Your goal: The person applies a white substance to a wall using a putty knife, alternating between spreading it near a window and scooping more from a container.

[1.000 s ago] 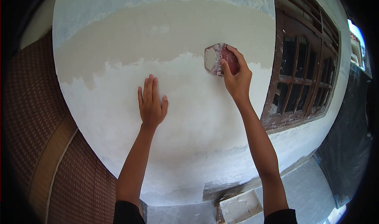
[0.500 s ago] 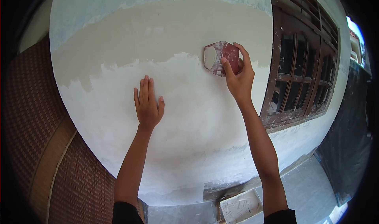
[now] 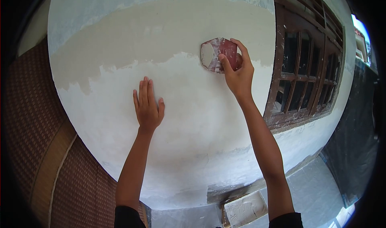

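My right hand (image 3: 240,76) grips a dark red putty scraper (image 3: 230,50), thumb on its near face and fingers round its right edge. Pale putty coats the scraper's left part, and it lies at or close against the wall (image 3: 181,103). Lower and to the left, my left hand (image 3: 148,109) is open, with its fingers stretched upward against the white surface. Across the upper wall runs a beige-grey band of putty (image 3: 132,31) with a ragged lower edge, just beside the scraper.
To the right is a brown wooden window (image 3: 299,63) with glass panes. Below, a tray of putty (image 3: 246,208) rests on the grey tiled floor (image 3: 185,216). Woven brown matting (image 3: 36,99) hangs at the left; dark sheeting (image 3: 350,135) covers the far right.
My right hand and the scraper have moved slightly left and up along the wall. The left hand appears a little further left, as the whole view has shifted slightly.
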